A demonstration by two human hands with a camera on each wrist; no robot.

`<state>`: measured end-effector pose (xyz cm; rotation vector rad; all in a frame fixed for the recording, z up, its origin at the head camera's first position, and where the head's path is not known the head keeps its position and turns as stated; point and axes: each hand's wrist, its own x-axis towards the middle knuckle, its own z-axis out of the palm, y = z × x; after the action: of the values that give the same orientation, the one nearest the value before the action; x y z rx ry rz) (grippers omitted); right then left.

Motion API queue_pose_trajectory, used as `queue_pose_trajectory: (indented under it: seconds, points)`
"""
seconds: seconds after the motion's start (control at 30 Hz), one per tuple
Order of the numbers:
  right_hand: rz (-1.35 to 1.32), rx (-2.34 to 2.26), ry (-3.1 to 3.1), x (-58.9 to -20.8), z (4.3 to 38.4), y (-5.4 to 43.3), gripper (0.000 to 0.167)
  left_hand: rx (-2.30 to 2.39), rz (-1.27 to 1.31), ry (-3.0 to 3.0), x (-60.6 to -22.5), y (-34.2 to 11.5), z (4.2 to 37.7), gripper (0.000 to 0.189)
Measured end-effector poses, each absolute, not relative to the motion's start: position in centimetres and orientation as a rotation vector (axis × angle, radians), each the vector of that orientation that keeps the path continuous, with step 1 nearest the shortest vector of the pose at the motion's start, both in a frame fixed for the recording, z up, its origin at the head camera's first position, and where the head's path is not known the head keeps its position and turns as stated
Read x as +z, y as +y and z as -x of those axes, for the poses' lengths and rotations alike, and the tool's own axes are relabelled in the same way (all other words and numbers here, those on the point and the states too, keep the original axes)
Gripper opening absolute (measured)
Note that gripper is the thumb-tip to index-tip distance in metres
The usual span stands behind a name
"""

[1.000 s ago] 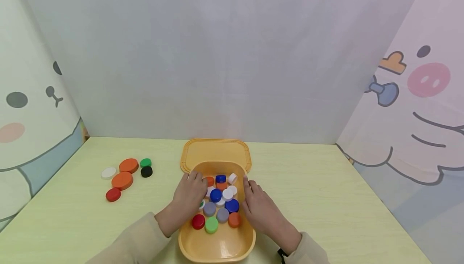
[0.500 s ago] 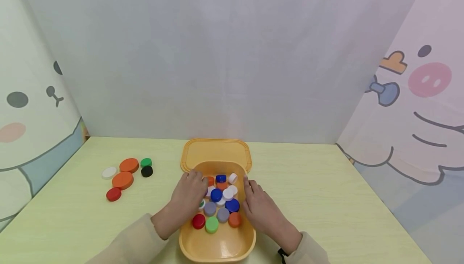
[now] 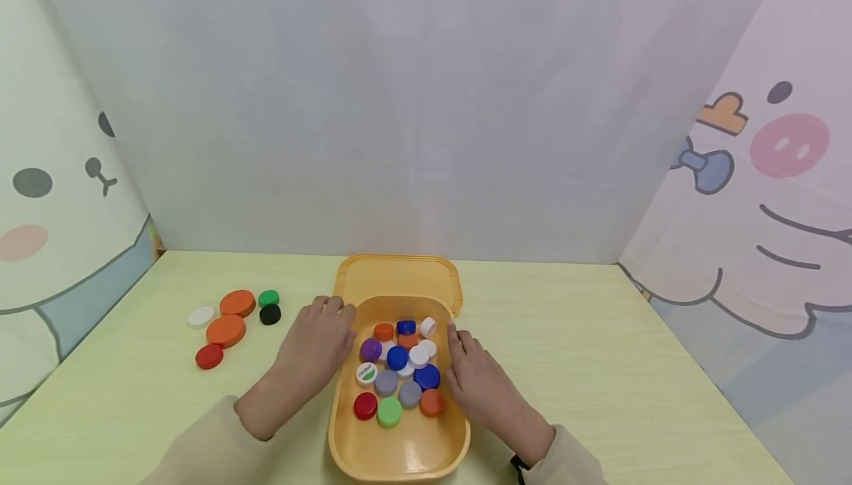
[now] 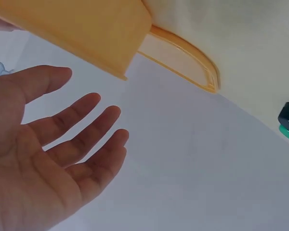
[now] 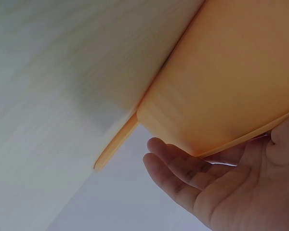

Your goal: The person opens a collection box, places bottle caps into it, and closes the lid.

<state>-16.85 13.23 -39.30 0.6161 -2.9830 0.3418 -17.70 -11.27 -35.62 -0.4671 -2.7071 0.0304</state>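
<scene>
An orange-yellow plastic box stands on the table with several bottle caps inside, among them a purple cap, a white printed cap, a light green cap and a blue cap. My left hand is beside the box's left rim. In the left wrist view its palm and loosely bent fingers hold nothing, apart from the box wall. Along the right rim rests my right hand. The right wrist view shows its relaxed fingers against the box's upper edge.
Behind the box lies its orange-yellow lid, flat on the table. Farther left are two large orange caps, a white cap, a red cap, a green cap and a black cap. A grey curtain closes the back.
My left hand has drawn out of the box toward the left, uncovering the purple cap and the white printed cap. The right hand and box stay where they were.
</scene>
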Motion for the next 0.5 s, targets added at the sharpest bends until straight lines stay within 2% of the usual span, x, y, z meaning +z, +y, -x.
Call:
queue_pose_trajectory:
  seconds: [0.2,0.5]
  points:
    - [-0.613,0.339,-2.988,-39.3,16.9,13.3,0.056,0.030,0.375,-2.697,-35.5,-13.8,17.7,0.036]
    - [-0.637,0.336,-2.978,-39.3,16.9,13.2,0.056,0.007,0.312,-2.603,-35.9,-18.6,17.5,0.029]
